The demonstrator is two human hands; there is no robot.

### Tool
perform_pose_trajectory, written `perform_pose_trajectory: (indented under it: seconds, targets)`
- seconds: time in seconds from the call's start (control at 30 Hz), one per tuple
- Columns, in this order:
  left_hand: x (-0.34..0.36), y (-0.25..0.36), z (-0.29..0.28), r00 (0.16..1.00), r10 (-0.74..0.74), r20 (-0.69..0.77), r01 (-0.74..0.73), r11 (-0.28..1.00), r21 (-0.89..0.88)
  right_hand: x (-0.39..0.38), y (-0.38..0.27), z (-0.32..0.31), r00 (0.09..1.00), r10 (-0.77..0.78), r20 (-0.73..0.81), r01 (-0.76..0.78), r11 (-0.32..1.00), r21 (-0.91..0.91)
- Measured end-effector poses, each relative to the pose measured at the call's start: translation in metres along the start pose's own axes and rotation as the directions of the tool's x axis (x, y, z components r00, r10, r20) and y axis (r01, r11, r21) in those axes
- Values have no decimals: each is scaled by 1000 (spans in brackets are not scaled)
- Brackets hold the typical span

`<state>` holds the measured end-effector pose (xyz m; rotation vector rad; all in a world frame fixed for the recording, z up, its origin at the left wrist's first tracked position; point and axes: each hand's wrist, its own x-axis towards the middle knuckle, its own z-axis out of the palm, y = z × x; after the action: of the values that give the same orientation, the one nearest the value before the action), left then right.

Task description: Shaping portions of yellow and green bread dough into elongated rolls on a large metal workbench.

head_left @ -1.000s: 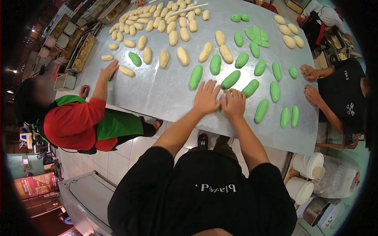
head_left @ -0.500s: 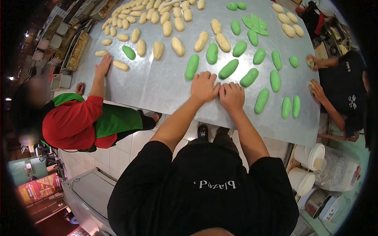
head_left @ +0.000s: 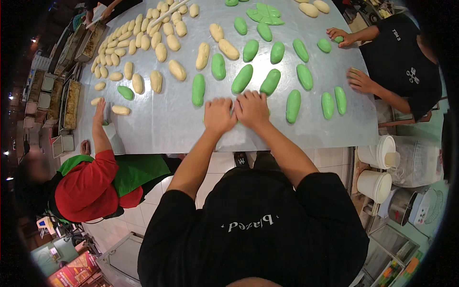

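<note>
My left hand (head_left: 220,115) and my right hand (head_left: 251,110) lie side by side on a mostly hidden piece of green dough (head_left: 268,113) near the front edge of the steel table (head_left: 167,134), fingers together and curved over it. Just beyond them are several green dough logs (head_left: 241,79), one (head_left: 198,90) off to the left and another (head_left: 293,106) to the right.
Cream dough pieces (head_left: 156,81) cover the back left, beside metal pans (head_left: 71,103). A co-worker in red (head_left: 86,186) reaches in from the left; another in black (head_left: 392,67) handles dough at the right. A third co-worker's hand (head_left: 105,14) is at the back left. White buckets (head_left: 375,186) stand below right.
The view has swung, shifting the table's contents left. My hands have moved slightly, still over the green dough. The right co-worker's hands have moved apart, and another person appears at the back left.
</note>
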<state>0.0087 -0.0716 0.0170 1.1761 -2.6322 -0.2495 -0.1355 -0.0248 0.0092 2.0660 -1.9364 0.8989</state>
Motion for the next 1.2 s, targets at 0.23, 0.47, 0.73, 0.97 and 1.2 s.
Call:
perform_pose_trajectory:
  seconds: [0.23, 0.47, 0.73, 0.97, 1.2]
  targets:
    - [-42, 16, 5, 960, 73, -271, -89, 995, -48, -39, -11, -29, 1000, 4, -12, -2, 990, 142]
    - [-51, 18, 3, 959, 148, -240, -141, 989, 47, -48, -11, -29, 992, -33, 125, 28, 999, 43]
    - [-33, 9, 9, 968, 63, -244, -65, 998, -2, -29, -10, -20, 995, 64, 79, -67, 997, 35]
    - [-89, 24, -6, 965, 90, -248, -109, 992, -65, -66, -21, -49, 999, -39, 33, 37, 997, 73]
    - [11, -2, -7, 971, -15, -237, 19, 1000, 15, -2, -7, -2, 989, 149, 0, -149, 989, 2]
